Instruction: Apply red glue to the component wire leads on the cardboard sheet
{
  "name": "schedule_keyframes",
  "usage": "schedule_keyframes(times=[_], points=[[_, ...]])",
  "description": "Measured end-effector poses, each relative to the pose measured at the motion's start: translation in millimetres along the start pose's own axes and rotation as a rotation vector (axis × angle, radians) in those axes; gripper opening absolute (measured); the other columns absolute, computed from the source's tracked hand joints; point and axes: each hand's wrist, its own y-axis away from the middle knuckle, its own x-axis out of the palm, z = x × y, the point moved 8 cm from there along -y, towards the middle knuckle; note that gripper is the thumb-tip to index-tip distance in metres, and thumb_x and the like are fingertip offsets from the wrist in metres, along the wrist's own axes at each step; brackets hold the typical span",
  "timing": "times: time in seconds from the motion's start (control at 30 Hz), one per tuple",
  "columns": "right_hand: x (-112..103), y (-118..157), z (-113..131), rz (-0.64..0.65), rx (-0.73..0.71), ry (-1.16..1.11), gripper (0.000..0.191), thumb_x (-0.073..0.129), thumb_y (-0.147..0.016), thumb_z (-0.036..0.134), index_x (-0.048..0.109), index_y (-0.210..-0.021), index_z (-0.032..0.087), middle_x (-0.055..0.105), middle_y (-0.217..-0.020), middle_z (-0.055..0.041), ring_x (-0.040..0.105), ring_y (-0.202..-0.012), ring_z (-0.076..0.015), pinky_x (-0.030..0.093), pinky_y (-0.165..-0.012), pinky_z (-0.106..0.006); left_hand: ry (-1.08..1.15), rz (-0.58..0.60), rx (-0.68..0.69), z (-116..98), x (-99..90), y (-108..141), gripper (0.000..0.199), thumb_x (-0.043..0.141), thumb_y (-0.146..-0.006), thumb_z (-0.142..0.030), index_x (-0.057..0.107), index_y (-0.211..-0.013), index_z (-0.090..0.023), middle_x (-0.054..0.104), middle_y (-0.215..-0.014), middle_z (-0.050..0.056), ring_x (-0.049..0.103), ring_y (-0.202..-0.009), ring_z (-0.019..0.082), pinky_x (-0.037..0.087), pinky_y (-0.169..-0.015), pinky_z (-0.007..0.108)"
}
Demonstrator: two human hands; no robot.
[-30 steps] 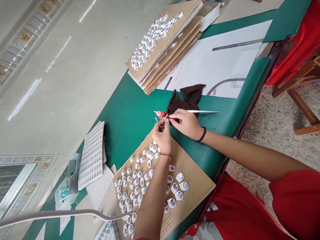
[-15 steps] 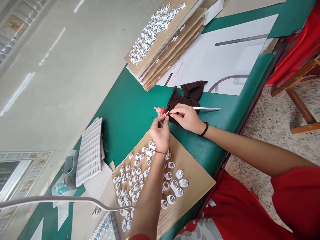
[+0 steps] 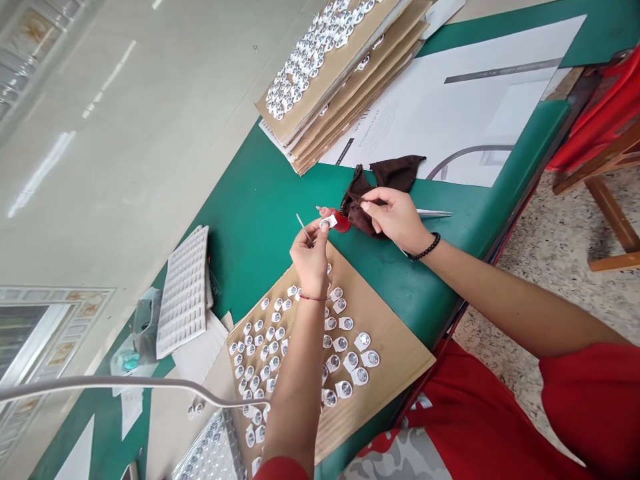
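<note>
My left hand (image 3: 311, 257) pinches a small white tab with a round metallic piece (image 3: 327, 222) between thumb and finger. A thin metal tool (image 3: 303, 225) also sticks out of that hand. To its right, the fingers of my right hand (image 3: 397, 217) are closed on a dark brown cloth (image 3: 363, 207) lying on the green table. A red object (image 3: 341, 221) sits between the tab and the cloth. A pointed metal tool (image 3: 435, 214) shows beyond my right hand, partly hidden by it. Below my left hand, a cardboard sheet (image 3: 395, 333) bears several similar tabs.
Stacked cardboard sheets (image 3: 345, 93) with more tabs stand at the top, beside a large printed sheet (image 3: 480, 107). At the left are a white moulded tray (image 3: 184, 290) and a clear container (image 3: 146, 327). A pale cable (image 3: 150, 383) crosses the lower left.
My hands have moved apart. My right hand has left the small piece and gone right to the brown cloth, while my left hand still holds the tab.
</note>
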Motion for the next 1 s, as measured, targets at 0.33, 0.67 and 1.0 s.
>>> schedule_keyframes(times=[0.33, 0.67, 1.0], points=[[-62, -10, -4, -0.547, -0.141, 0.026, 0.029, 0.031, -0.086, 0.045, 0.036, -0.093, 0.017, 0.045, -0.085, -0.0023, 0.048, -0.053, -0.0015, 0.045, -0.052, -0.02, 0.34, 0.223, -0.195, 4, 2.3, 23, 0.024, 0.05, -0.084, -0.03, 0.05, -0.101, -0.012, 0.054, -0.082, 0.001, 0.05, -0.06, 0.004, 0.044, -0.05, 0.016], [-33, -24, -3, -0.085, -0.261, 0.523, 0.021, 0.051, -0.075, 0.027, 0.059, -0.088, 0.012, 0.058, -0.091, -0.0071, 0.052, -0.087, -0.0134, 0.044, -0.087, -0.036, 0.364, 0.249, -0.172, -17, -12.2, 44, 0.023, 0.048, -0.085, -0.03, 0.049, -0.101, -0.013, 0.051, -0.075, -0.002, 0.04, -0.049, 0.0, 0.034, -0.04, 0.011], [70, 88, 87, 0.334, -0.466, 0.475, 0.021, 0.044, -0.082, 0.028, 0.059, -0.095, 0.021, 0.06, -0.094, -0.0003, 0.054, -0.089, -0.0092, 0.044, -0.083, -0.024, 0.042, 0.116, -0.164, -5, -85.3, 91, 0.026, 0.051, -0.083, -0.033, 0.052, -0.099, -0.012, 0.056, -0.089, 0.003, 0.055, -0.074, 0.009, 0.05, -0.064, 0.024]])
